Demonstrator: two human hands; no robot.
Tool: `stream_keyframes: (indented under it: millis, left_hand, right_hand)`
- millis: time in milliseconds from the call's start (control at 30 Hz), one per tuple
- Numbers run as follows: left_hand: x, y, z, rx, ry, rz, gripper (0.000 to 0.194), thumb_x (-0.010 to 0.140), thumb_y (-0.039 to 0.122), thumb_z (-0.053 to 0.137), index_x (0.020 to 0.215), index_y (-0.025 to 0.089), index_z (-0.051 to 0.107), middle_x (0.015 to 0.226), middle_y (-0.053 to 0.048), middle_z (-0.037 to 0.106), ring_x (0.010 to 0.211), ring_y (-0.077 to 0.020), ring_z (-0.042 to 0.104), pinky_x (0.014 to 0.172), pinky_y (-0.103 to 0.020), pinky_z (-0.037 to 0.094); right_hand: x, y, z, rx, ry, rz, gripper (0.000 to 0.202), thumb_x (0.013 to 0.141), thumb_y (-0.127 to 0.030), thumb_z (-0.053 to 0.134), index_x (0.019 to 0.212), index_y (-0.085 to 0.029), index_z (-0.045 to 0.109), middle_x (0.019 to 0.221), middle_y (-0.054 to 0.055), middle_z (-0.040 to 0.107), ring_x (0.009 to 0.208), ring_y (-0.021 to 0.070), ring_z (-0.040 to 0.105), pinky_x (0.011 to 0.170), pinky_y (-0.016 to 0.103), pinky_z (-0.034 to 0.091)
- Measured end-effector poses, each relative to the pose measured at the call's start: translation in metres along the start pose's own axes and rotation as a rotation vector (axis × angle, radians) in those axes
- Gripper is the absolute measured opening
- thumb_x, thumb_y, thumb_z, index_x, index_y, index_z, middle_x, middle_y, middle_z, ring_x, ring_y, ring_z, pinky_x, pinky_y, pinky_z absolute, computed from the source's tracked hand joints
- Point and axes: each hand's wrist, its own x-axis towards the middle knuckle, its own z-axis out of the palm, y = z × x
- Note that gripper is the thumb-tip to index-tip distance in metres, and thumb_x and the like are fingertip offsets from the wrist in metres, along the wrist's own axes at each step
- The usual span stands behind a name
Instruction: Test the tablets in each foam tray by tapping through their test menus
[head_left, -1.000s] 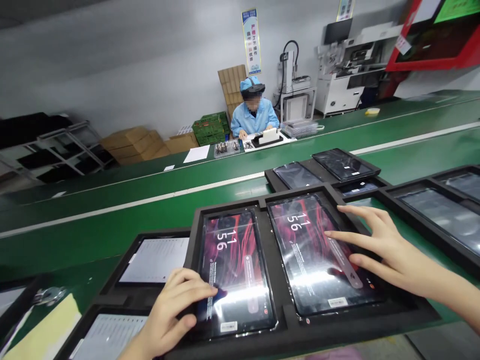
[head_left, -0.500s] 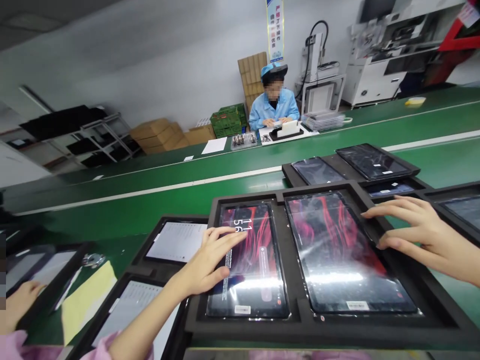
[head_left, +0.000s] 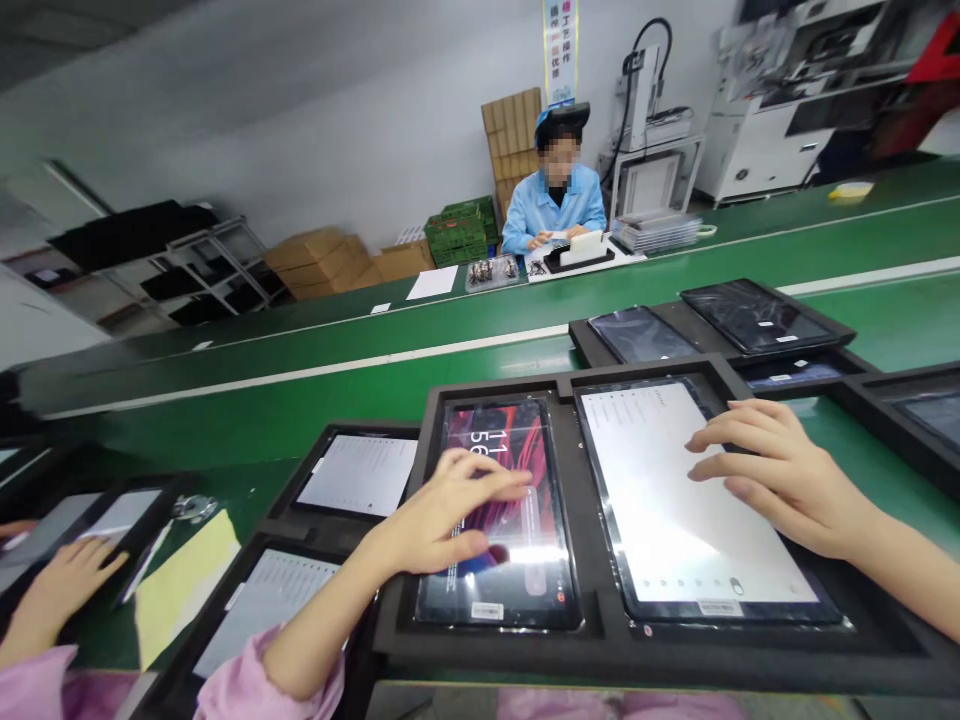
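Note:
Two tablets lie side by side in a black foam tray (head_left: pixel 480 650). The left tablet (head_left: pixel 487 590) shows a red lock screen with a clock, and my left hand (head_left: pixel 457 510) is over it with fingers spread, holding nothing. Over the upper right part of the right tablet (head_left: pixel 652 500), which shows a white screen, is my right hand (head_left: pixel 772 475), fingers apart and empty. Whether the fingertips touch the glass is hard to tell. Each tablet has a small white label at its lower edge.
Left of the tray, another tray holds two tablets with white screens (head_left: pixel 360 472). Beyond are a yellow sheet (head_left: pixel 184 590) and another person's hand (head_left: pixel 67 580). More tablets (head_left: pixel 765 315) lie behind at right. A person in blue (head_left: pixel 555 210) sits across the green bench.
The right tablet's screen has gone from red wallpaper to a white page. My right hand has moved left over it. My left hand has shifted slightly right across the left tablet.

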Motion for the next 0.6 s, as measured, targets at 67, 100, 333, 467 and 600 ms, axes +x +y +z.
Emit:
stream_keyframes:
  millis: [67,100,333,467,600]
  left_hand:
    - [0.000,-0.001,-0.001,-0.122,-0.049,0.108,0.092,0.092,0.088,0.013,0.150,0.027,0.050,0.128,-0.013,0.070,0.127,-0.0343,0.056,0.119,-0.056,0.025]
    - [-0.004,-0.003,-0.001,-0.179,0.008,0.140,0.090,0.092,0.087,0.014,0.151,0.028,0.049,0.129,-0.012,0.070,0.128,-0.0342,0.056,0.121,-0.056,0.021]
    - [-0.039,-0.023,0.014,-0.070,0.675,-0.115,0.063,0.104,0.071,0.021,0.139,0.033,0.056,0.140,-0.003,0.063,0.132,-0.0273,0.053,0.119,-0.044,0.031]
    - [-0.057,-0.028,0.026,0.126,0.693,-0.363,0.047,0.107,0.057,0.030,0.137,0.032,0.055,0.144,-0.004,0.058,0.134,-0.0295,0.052,0.115,-0.049,0.039]
    - [-0.076,-0.039,0.038,0.215,0.626,-0.493,0.044,0.106,0.049,0.030,0.139,0.034,0.054,0.151,-0.003,0.052,0.137,-0.0322,0.052,0.108,-0.053,0.051]
  right_hand:
    - [0.000,-0.002,0.000,-0.029,-0.004,-0.061,0.030,0.108,-0.031,0.039,0.096,-0.026,0.065,0.101,0.004,0.066,0.093,0.0230,0.062,0.101,0.048,0.031]
    - [-0.001,-0.001,0.000,-0.040,-0.002,-0.070,0.028,0.108,-0.030,0.040,0.097,-0.025,0.065,0.102,0.004,0.066,0.094,0.0228,0.062,0.101,0.048,0.031]
    - [-0.008,0.006,-0.009,-0.054,-0.002,-0.101,0.027,0.106,-0.029,0.041,0.103,-0.026,0.068,0.102,0.004,0.068,0.092,0.0229,0.063,0.098,0.046,0.037]
    - [-0.008,-0.005,-0.013,-0.056,0.128,-0.091,0.035,0.107,-0.031,0.033,0.097,-0.024,0.066,0.094,0.005,0.068,0.084,0.0236,0.063,0.091,0.047,0.039]
    - [-0.021,-0.018,-0.009,-0.121,0.187,-0.066,0.047,0.109,-0.040,0.026,0.089,-0.024,0.066,0.086,0.005,0.065,0.078,0.0239,0.061,0.089,0.050,0.040]
